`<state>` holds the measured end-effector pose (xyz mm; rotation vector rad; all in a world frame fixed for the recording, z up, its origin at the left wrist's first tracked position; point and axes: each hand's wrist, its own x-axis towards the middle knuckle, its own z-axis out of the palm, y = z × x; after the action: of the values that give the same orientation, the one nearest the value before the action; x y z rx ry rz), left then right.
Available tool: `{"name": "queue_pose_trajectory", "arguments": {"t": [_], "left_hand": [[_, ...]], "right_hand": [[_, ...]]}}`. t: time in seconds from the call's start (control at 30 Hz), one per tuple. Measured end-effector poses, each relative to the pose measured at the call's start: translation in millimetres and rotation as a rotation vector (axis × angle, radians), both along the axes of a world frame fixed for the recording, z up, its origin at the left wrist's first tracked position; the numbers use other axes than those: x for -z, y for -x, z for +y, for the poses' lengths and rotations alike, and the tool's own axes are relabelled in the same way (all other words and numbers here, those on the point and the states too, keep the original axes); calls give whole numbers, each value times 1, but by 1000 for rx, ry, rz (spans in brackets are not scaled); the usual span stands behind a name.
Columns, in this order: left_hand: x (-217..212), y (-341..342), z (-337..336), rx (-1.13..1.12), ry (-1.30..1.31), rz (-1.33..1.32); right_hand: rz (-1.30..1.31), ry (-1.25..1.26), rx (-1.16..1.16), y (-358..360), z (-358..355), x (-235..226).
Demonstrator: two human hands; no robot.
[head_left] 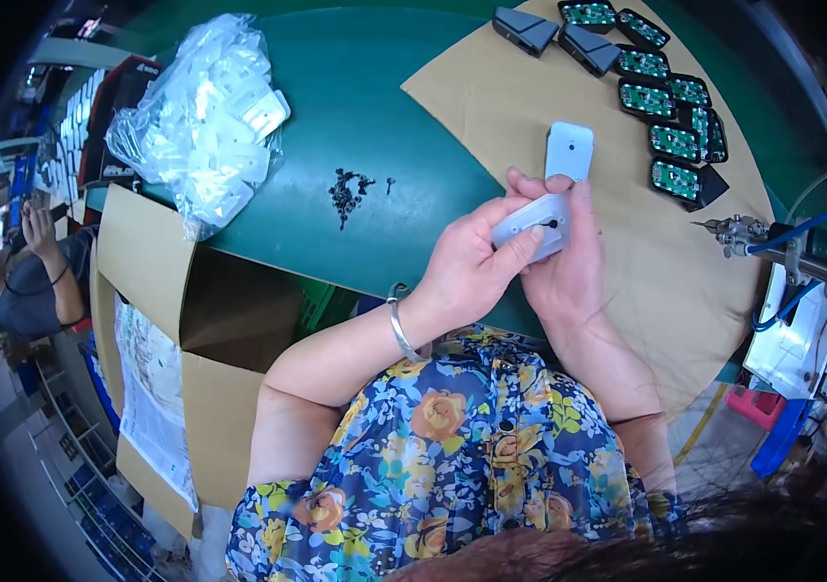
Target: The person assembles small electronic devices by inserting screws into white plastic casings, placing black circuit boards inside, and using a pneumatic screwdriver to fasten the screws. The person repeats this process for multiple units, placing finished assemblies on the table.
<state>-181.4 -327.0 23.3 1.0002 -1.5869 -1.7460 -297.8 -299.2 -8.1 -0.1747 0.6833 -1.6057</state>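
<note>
Two hands, left hand [472,262] and right hand [561,276], both pinched around one grey plastic cover [533,225].

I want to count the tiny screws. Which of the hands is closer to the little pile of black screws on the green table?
Left. The left hand is just right of the black screws; the right hand is beyond it, farther right.

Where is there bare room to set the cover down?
Bare cardboard right of the hands, below the circuit boards. Bare green mat between the bag and the cardboard, above the screws. The boards' row is crowded.
</note>
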Motion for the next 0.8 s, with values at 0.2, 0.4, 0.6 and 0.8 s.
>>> {"name": "queue_pose_trajectory", "arguments": {"t": [0.2, 0.4, 0.6, 0.8], "left_hand": [[-41, -4, -89, 183, 636, -579], [-4, 51, -187, 350, 1371, -620], [14, 62, -214, 98, 1371, -805], [-32, 15, -109, 25, 613, -361]], "right_hand": [[-432, 45, 124, 24, 0, -6], [-557, -27, 36, 33, 6, -18], [-544, 14, -6, 41, 13, -15], [-482, -49, 4, 38, 19, -17]]}}
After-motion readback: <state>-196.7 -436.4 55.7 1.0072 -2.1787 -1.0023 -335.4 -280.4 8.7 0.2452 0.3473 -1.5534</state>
